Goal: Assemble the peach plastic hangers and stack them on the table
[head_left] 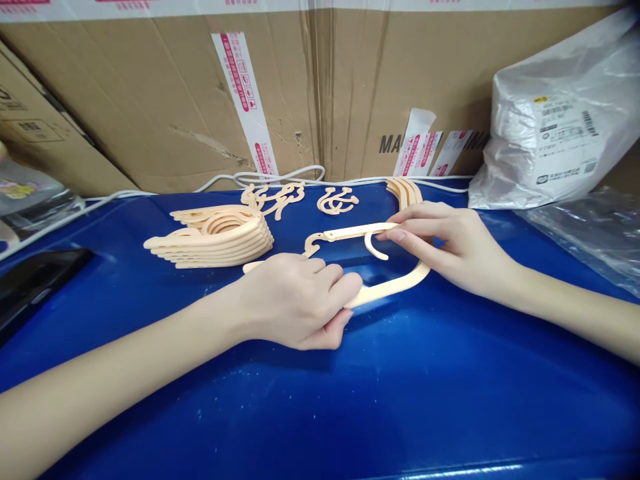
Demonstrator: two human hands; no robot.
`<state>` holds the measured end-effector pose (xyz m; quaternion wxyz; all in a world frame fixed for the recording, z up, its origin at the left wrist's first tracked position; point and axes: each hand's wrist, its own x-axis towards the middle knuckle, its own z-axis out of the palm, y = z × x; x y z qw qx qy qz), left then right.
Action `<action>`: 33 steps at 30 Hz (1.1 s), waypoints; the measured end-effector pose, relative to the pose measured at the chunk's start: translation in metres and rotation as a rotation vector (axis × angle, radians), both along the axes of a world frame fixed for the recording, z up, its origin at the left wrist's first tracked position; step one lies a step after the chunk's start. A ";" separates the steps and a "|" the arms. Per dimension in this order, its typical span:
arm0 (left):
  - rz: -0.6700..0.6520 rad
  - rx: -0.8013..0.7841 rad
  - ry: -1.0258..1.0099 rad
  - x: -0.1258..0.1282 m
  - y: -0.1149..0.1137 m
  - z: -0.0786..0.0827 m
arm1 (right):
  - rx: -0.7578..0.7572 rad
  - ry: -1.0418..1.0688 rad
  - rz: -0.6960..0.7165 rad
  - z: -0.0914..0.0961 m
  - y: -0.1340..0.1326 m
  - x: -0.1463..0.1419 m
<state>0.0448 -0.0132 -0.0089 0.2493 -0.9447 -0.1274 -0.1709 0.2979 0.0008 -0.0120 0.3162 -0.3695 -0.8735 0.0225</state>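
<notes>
Resting left on the blue table (320,413), a cream stack (230,248) sits beyond the left hand (305,300), whose grip curls round a hanger (389,288) over the table's middle; the right hand (447,243) pinches its upper bar (355,232) near the hook (374,251). Likely light, stiff and smooth, it seems safest held by the bars.

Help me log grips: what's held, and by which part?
A hanger: the left hand grips its lower bar, the right hand pinches its upper bar.
</notes>
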 end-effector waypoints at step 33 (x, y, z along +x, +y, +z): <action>0.015 -0.578 -0.239 -0.001 0.012 -0.006 | 0.192 -0.060 -0.232 -0.008 0.013 0.010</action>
